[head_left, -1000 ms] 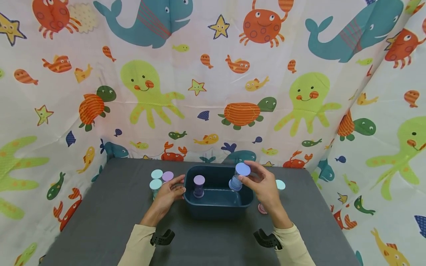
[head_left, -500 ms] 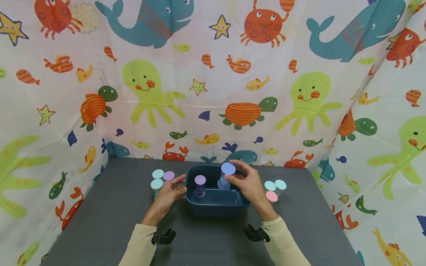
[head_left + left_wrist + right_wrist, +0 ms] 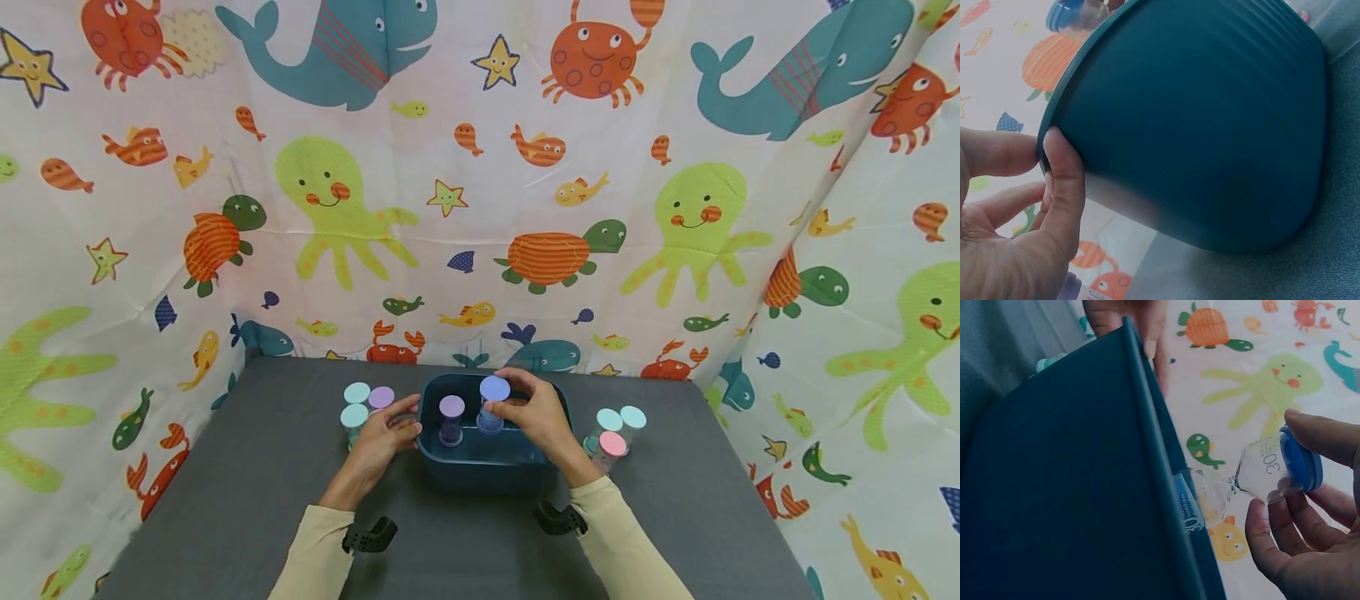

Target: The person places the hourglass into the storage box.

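A dark blue plastic bin [image 3: 487, 477] stands on the grey table. My left hand [image 3: 380, 440] pinches its left rim; in the left wrist view, the thumb [image 3: 1065, 169] and index finger close on the edge. My right hand [image 3: 540, 421] grips a blue-capped sand timer [image 3: 495, 389] by its upper end. In the right wrist view this clear hourglass [image 3: 1260, 464] is marked 30, and its lower end is partly hidden behind the bin's rim. A purple-capped sand timer [image 3: 452, 407] stands upright inside the bin, to the left of the blue one.
Left of the bin, partly behind my left hand, stand teal-capped sand timers [image 3: 355, 415] and a purple-capped one [image 3: 381, 397]. On the right are two teal-capped timers [image 3: 609, 419] and a pink-capped one [image 3: 612, 444]. A sea-animal curtain [image 3: 480, 317] hangs behind the table.
My right hand has carried the blue sand timer leftward over the bin and then a little lower, closer to the purple one. The left hand stays at the rim.
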`<action>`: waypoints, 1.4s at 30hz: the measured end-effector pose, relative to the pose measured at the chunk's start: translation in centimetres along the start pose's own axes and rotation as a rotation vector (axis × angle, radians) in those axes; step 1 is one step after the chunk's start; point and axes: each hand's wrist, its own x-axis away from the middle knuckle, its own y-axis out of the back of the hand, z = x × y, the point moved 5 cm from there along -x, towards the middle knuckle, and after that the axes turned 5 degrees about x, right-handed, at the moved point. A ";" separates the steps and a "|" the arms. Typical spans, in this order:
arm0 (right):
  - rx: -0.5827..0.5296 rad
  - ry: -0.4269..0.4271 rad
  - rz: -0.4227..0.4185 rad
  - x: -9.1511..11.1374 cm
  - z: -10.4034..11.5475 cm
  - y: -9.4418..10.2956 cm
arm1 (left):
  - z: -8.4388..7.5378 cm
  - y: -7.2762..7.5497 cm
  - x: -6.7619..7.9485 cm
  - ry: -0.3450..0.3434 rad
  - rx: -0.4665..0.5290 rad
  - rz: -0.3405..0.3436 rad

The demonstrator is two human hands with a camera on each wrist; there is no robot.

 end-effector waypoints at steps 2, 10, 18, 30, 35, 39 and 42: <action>0.007 0.005 -0.001 -0.2 -0.2 -0.2 | 0.0 0.0 0.0 0.001 0.001 0.000; 0.073 -0.027 0.002 -1.3 -1.5 -0.7 | 0.0 -0.1 -0.1 -0.005 0.003 0.000; 0.201 -0.058 0.007 -2.2 -2.6 -1.2 | 0.0 0.0 -0.3 0.003 0.017 -0.008; 0.337 -0.062 0.043 -3.2 -3.5 -2.3 | -0.1 -0.1 -0.2 0.003 0.009 -0.001; 0.368 -0.066 0.050 -3.4 -4.2 -2.6 | 0.0 -0.1 -0.3 0.006 0.003 0.002; 0.375 -0.071 0.057 -3.5 -4.4 -2.8 | 0.0 -0.1 -0.2 0.008 0.007 0.001; 0.385 -0.072 0.071 -3.5 -4.3 -2.9 | 0.0 -0.1 -0.1 0.006 0.011 -0.001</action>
